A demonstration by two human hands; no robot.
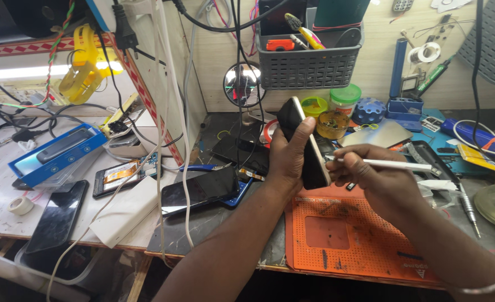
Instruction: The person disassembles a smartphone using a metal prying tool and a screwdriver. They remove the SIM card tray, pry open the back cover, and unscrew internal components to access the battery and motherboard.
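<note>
left hand (285, 159) grips phone (303, 142) | right hand (370, 176) pinches white tool (396, 164) | orange mat (348, 235), cluttered workbench (214, 223)

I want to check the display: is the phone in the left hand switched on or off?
Cannot tell: the phone, upright in the left hand, shows its edge only; the screen faces away.

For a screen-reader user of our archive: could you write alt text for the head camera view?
A person's left hand holds a smartphone upright on edge above an orange work mat, while the right hand points a slim white tool at its side. Around them lie other phones, cables and a grey basket of tools.
</note>
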